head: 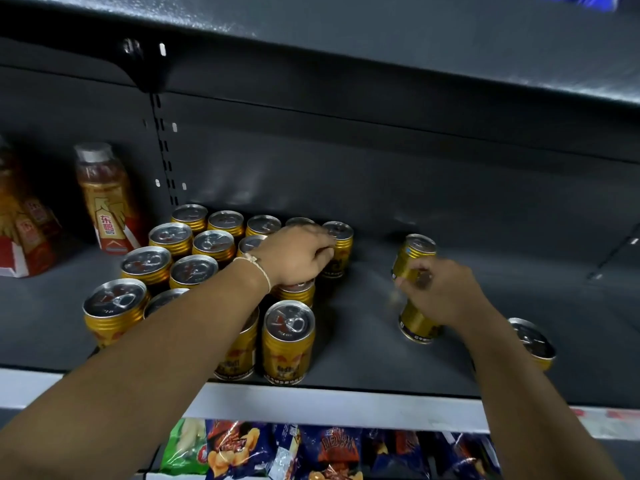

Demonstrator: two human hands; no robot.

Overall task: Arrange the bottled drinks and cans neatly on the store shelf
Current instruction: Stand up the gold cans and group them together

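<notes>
Two bare hands work over the dark grey metal store shelf (363, 348). The left hand (298, 254) reaches over a block of gold aluminium cans with silver pull-tab lids (194, 258), which stands in rows from the shelf's back wall to its front edge; its fingers are curled down on a can inside the block, though which one they pinch is hidden under the palm. The right hand (440, 292) wraps around a tilted gold can (415, 285), well apart from the block toward the shelf's right end.

To do this step well, I judge the tilted can should be brought upright, carried left and set just beside the block's right-hand column, label facing the front edge, without knocking the neighbours. The left hand can steady that column.

A stray gold can (533, 341) near the front edge is partly covered by the right forearm. An amber plastic bottle with a yellow and red label (107, 199) stands at the shelf's left end, beside packaging cut off by the frame. Motion blur smears the right hand's fingertips and the labels' print. Snack bags (242, 448) show on the shelf below.
</notes>
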